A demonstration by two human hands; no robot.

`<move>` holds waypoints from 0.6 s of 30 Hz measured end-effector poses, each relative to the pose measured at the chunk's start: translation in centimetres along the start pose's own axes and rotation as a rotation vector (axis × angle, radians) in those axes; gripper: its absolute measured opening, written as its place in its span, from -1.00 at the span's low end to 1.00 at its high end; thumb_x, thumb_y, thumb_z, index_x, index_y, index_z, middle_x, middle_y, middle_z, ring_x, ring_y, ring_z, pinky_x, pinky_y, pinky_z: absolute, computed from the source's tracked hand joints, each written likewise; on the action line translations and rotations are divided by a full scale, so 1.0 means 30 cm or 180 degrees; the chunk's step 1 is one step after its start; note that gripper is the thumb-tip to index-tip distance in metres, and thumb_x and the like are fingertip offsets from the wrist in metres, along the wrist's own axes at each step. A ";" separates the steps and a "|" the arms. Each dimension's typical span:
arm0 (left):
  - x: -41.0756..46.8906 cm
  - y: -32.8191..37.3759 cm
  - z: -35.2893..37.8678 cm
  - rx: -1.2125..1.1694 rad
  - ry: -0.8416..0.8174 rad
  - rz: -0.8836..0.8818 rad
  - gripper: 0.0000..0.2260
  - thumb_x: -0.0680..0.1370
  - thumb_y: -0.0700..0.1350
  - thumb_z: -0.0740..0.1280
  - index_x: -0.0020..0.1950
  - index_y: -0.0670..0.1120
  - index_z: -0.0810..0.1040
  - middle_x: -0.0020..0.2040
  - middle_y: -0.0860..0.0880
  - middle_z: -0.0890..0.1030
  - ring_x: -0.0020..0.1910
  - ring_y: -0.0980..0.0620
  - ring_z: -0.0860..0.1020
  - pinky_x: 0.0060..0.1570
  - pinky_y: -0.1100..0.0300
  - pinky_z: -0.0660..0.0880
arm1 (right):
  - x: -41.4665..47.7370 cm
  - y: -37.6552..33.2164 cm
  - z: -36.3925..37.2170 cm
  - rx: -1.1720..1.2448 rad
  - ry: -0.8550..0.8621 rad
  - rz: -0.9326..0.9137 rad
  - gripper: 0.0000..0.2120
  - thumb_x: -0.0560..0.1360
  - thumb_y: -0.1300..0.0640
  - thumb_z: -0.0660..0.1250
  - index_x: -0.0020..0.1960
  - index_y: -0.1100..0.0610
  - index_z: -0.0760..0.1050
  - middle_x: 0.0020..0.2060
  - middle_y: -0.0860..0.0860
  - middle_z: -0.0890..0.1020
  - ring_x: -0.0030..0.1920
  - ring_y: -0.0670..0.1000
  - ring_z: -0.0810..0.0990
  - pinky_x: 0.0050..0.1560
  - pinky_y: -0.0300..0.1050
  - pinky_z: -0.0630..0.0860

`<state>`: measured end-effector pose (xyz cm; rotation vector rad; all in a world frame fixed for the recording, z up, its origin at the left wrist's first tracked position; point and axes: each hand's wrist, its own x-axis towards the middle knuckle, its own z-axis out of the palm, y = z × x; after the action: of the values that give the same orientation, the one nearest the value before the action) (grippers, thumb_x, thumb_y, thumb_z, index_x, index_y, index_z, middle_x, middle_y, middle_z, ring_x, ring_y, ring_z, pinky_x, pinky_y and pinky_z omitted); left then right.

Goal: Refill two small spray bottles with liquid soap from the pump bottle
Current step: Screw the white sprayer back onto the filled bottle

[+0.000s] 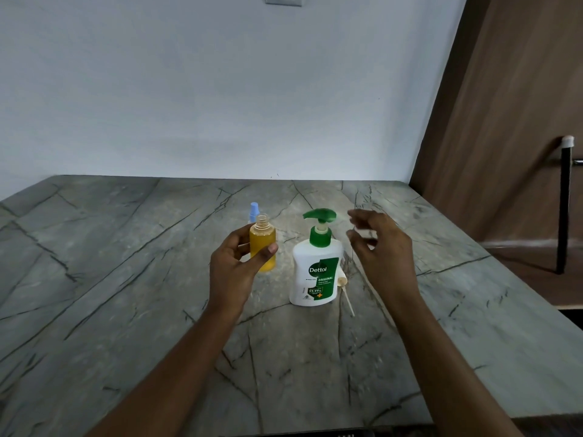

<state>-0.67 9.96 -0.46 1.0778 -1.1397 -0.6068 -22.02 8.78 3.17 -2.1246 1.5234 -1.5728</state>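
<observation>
Head view: the left hand holds a small uncapped spray bottle upright, thumb and fingers pinched around its body, just at nine o'clock of the pump bottle. The small bottle looks full of amber soap nearly to the neck, so this one seems done. The right hand hovers at three o'clock of the green pump head, fingers spread and loosely curled, holding nothing that can be made out. A spray top with its dip tube lies on the counter, touching the pump bottle's base at about four o'clock. A second small bottle with a blue cap stands behind the held one, at eleven o'clock of the pump bottle; its fill level is hidden.

The next move probably calls for the right hand to take up the loose spray top, thread the tube into the open neck and screw it down, keeping the bottle level to avoid a spill.

The counter is grey veined stone, against a pale wall, with a brown wooden panel at two o'clock.
</observation>
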 end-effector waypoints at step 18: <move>-0.083 0.028 -0.017 -0.0179 -0.0105 -0.0104 -0.68 0.27 0.00 0.46 0.01 0.09 0.56 -0.06 0.09 0.66 -0.03 0.06 0.62 -0.21 0.30 0.56 | -0.028 0.109 0.114 -0.1420 -0.1580 0.1129 -0.74 0.45 0.05 0.39 0.10 0.12 0.51 0.01 0.06 0.62 -0.02 0.04 0.54 -0.14 -0.18 0.36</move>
<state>-1.14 12.58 -0.76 1.0433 -1.1289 -0.6807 -21.50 6.23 -0.86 -2.0531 2.0248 -0.5721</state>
